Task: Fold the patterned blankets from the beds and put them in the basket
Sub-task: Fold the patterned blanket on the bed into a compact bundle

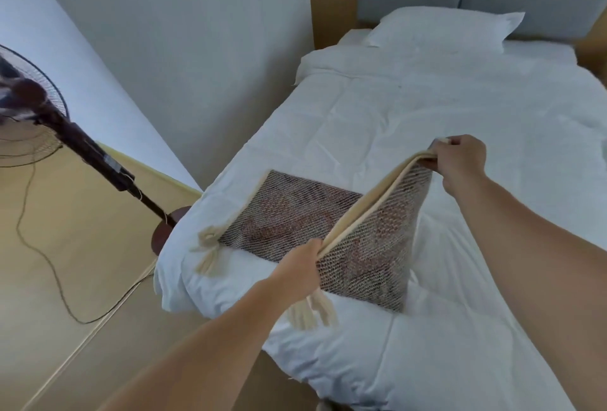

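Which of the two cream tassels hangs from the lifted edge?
The tassel under the left hand, which grips the blanket; the other tassel lies on the duvet, further left.

The brown-and-cream patterned woven blanket (295, 216) looks coarse, matt cloth with soft cream edging; the white bed duvet (460, 108) is smooth, creased cotton-like cloth; the tan floor (65, 246) looks matt wood.

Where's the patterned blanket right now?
In the head view, the patterned blanket lies on the near end of the white duvet, its cream edge held up by the left hand and right hand.
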